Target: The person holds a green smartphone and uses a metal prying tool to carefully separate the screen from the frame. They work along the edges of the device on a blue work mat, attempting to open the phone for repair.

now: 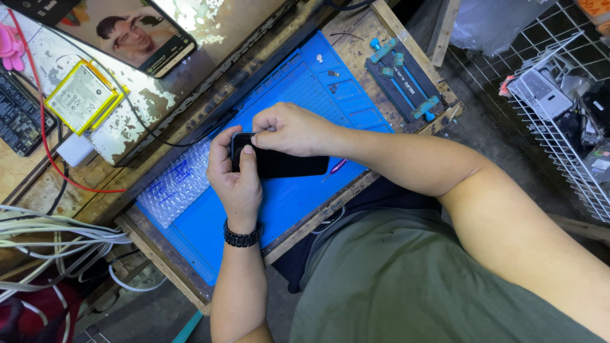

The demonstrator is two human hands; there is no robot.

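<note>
While the left hand (pixel 236 180) wraps around one end of a black phone (pixel 279 163), thumb pressed flat on its face, the right hand (pixel 289 129) curls over the phone's upper edge — fingertips pinched together at the corner, possibly gripping a small tool, though that is too small to tell. Beneath the phone lies a blue work mat (pixel 305 95) on a worn wooden bench. Bubble wrap (pixel 178 187) sits just beside the left hand, and a yellow-edged battery (pixel 82 95) lies well apart.
</note>
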